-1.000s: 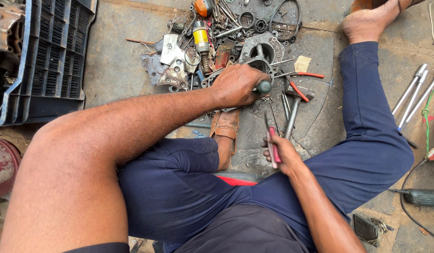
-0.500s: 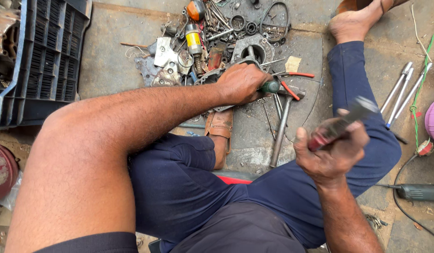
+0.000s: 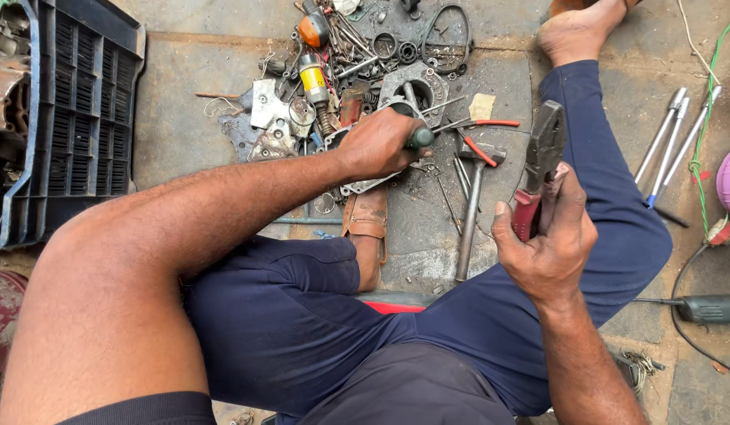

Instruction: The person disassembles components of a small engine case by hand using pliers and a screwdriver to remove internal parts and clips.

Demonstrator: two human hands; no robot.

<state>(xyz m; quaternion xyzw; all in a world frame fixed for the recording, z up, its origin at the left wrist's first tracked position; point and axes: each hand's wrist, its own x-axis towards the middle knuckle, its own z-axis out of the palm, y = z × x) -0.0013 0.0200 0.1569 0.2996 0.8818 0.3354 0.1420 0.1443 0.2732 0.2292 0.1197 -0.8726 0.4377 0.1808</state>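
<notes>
Now I see the pliers (image 3: 541,161) up in the air, the right hand (image 3: 550,240) wrapped tight round their red grips, maybe to strike. The left hand (image 3: 381,143) is shut on a dark-handled tool (image 3: 419,138), pressing it on a metal part (image 3: 365,182) to keep it still. A hammer (image 3: 471,208) lies near on the floor (image 3: 192,102).

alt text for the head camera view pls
A seated person's left hand grips a dark tool handle against a metal engine part on the concrete floor, while the right hand lifts red-handled pliers above scattered tools.
</notes>
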